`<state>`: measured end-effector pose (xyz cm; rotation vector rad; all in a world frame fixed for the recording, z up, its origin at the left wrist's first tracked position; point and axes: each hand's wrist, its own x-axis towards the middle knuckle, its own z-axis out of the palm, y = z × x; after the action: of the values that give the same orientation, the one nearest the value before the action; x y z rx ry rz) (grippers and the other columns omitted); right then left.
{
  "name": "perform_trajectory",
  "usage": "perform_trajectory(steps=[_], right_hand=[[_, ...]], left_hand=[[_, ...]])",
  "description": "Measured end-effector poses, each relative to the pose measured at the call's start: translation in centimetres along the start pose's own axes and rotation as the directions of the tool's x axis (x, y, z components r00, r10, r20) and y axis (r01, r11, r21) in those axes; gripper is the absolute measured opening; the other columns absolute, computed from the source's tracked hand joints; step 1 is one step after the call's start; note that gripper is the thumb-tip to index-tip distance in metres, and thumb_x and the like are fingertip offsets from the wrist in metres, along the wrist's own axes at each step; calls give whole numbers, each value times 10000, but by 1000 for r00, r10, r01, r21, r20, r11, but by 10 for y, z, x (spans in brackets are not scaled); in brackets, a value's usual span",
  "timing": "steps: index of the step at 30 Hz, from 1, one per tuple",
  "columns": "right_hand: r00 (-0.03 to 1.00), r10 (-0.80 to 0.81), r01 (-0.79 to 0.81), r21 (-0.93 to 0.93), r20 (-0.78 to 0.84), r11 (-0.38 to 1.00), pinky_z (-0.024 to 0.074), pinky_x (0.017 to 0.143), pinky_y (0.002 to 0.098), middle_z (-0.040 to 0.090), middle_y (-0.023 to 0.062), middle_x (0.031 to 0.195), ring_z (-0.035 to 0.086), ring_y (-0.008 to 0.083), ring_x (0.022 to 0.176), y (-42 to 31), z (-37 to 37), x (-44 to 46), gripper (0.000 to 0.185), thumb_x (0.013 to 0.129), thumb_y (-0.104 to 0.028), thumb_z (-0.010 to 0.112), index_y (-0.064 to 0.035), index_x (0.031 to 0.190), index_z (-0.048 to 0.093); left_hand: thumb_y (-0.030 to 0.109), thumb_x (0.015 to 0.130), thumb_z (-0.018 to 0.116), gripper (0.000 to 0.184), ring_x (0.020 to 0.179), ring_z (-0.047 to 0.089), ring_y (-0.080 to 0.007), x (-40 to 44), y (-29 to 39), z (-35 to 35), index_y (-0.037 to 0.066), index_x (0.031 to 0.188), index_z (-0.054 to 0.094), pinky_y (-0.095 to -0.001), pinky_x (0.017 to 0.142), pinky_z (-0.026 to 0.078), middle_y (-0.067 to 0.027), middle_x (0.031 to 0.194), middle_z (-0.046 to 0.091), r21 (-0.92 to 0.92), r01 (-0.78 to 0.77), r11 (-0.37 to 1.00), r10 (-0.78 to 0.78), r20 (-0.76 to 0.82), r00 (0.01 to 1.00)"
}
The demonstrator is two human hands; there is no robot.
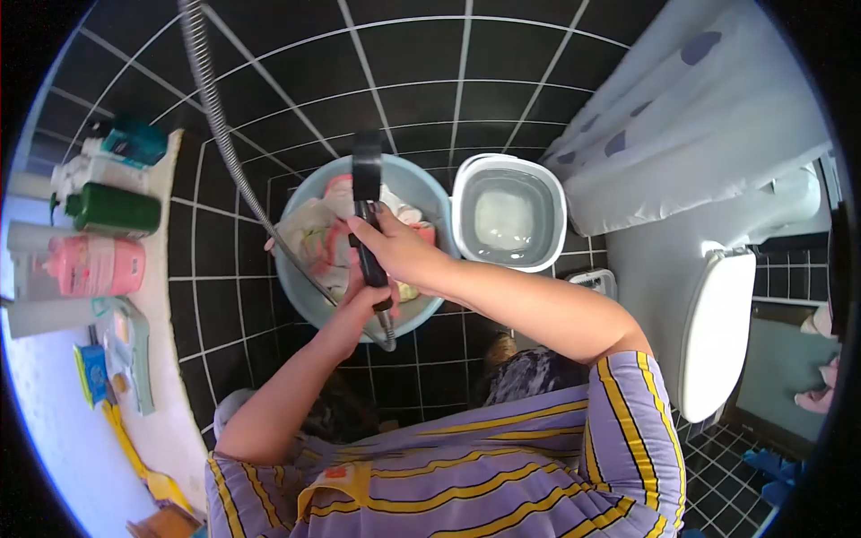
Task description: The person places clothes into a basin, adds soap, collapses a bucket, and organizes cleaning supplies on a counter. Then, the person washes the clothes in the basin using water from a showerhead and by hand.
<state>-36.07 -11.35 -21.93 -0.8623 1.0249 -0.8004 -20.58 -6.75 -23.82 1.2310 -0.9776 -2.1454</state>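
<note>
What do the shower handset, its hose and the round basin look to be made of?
The shower handset looks like black plastic, fairly smooth, though coated metal can't be ruled out. Its hose seems to be metal: silvery, ribbed, with bright glints along the coils. The round basin is probably moulded plastic, judging by its even pale blue colour and smooth wall.

Large black tiles [421, 85] with pale grout lines cover the wall beyond the grip [399, 255]; smaller dark floor tiles [717, 471] show far to its right, toward the body. Left of the grip runs a long, pale ledge [182, 359], its far-left side washed in bluish-white light. Well to the right are a whitish sheet [664, 134] with grey-violet oval spots and a white, oval toilet lid [719, 336].
</note>
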Motion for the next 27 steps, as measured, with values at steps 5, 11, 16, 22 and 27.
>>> perform_trajectory(steps=[5,11,16,22,27], right_hand=[[964,-131,236,-510,233,827,473,940,330,644,144,1141,618,222,1039,75,-31,40,430,978,-388,549,-37,1221,601],[987,2,-155,-950,-161,272,478,969,400,545,256,1297,599,364,1125,124,-149,20,689,799,-427,745,-4,1286,501],[953,250,-187,-982,-174,31,492,927,467,546,303,1259,601,373,1140,198,-207,14,651,792,-340,750,-26,1284,461],[973,194,-132,-991,-126,20,541,798,489,672,257,996,679,390,923,251,-224,-1,434,836,-87,583,-77,1265,518],[966,257,-8,-999,-21,-51,538,817,467,670,235,1029,670,379,939,215,-248,-26,502,816,-52,558,-126,1312,547]], left_hand=[[173,980,574,498,619,470,-102,-20,-14,-37,104,1419,350,-258,566,425,2,745,495,338,-18,941,105,-242,965],[221,969,598,414,625,467,-88,-9,-34,-62,90,1333,448,-268,554,410,9,734,480,510,46,859,53,-178,983],[254,960,618,399,613,466,-87,-1,-38,-60,87,1291,470,-267,537,406,15,733,478,567,93,818,-13,-144,989],[267,959,620,431,616,474,-96,0,-45,-61,82,1317,467,-268,540,413,11,749,494,651,-61,757,151,-83,985],[270,962,615,444,636,480,-91,1,-49,-65,93,1339,462,-261,540,415,11,757,497,641,-78,764,147,-55,988]])
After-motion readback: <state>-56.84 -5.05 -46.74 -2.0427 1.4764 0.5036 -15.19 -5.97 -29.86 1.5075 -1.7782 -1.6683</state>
